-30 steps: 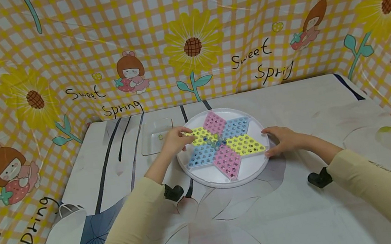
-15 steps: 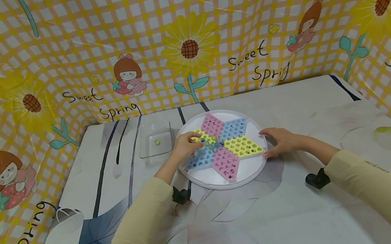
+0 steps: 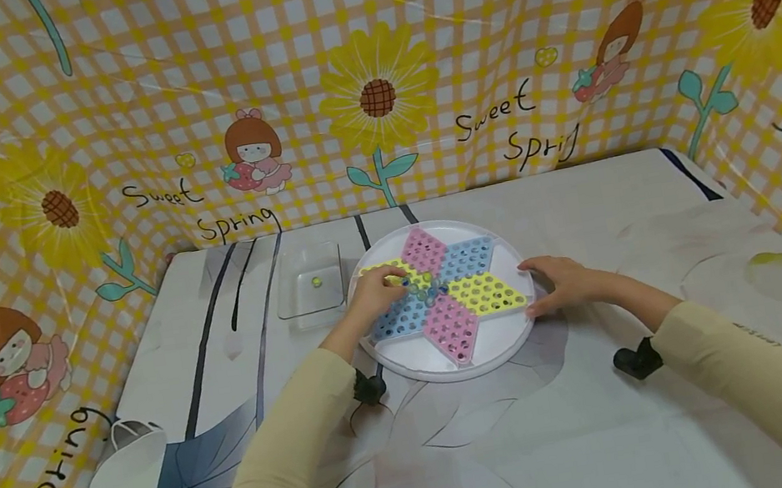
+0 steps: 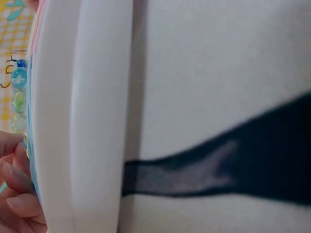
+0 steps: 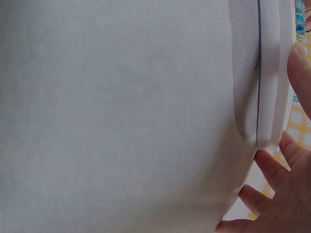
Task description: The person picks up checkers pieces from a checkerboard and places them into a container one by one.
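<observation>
Lying partly beneath the left hand (image 3: 371, 294), whose grip is unclear, the board (image 3: 501, 332) touches the spread right hand (image 3: 569, 281).

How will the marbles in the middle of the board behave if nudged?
Probably roll easily: the marbles look round. Likely slippery to pinch, since they look smooth and glassy. They'd bump neighbours, being clustered tightly, though the round pits in the star pattern on the board may catch some.

place: room type cannot be told | checked sunflower cloth (image 3: 480, 28) on three sides | flower-printed tablecloth (image 3: 581, 452)
</observation>
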The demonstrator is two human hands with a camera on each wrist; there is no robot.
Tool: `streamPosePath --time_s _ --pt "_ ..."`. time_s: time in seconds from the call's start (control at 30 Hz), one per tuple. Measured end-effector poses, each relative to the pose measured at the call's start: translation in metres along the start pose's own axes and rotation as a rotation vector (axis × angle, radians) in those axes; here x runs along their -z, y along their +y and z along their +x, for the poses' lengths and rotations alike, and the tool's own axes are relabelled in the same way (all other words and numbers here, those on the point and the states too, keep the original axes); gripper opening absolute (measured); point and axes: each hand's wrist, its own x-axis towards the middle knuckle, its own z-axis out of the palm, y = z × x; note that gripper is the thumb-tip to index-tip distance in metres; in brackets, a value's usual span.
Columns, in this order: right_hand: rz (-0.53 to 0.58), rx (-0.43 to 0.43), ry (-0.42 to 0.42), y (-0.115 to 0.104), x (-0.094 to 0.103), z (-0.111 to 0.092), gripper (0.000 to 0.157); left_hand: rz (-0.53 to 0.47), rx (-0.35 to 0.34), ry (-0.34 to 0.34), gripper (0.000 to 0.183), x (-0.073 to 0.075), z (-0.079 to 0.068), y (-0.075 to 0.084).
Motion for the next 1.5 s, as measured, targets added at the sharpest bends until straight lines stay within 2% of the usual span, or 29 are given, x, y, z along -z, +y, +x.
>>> streamPosePath --time_s 0.3,0.63,0.93,1.23,1.5 --pt "0.003 0.011 0.005 0.0008 -0.001 -0.002 0.089 0.029 0.015 0.04 0.024 -0.0062 0.0038 -0.0028" --pt "0.01 0.018 0.002 -0.0047 0.0008 -0.0045 0.087 0.005 0.069 0.051 0.022 -0.0069 0.0064 -0.0038" --pt "0.01 0.013 0.008 -0.0036 0.0006 -0.0029 0.088 0.015 0.038 0.055 0.023 -0.0039 0.0041 -0.0033" --pt "0.005 0.023 0.016 -0.0021 -0.0006 -0.0004 0.088 -0.001 0.042 0.079 0.022 -0.0041 0.0044 -0.0045" --pt "-0.003 0.031 0.027 -0.0004 -0.0029 -0.0002 0.088 0.021 -0.008 0.095 0.021 -0.0015 0.0011 -0.0027"
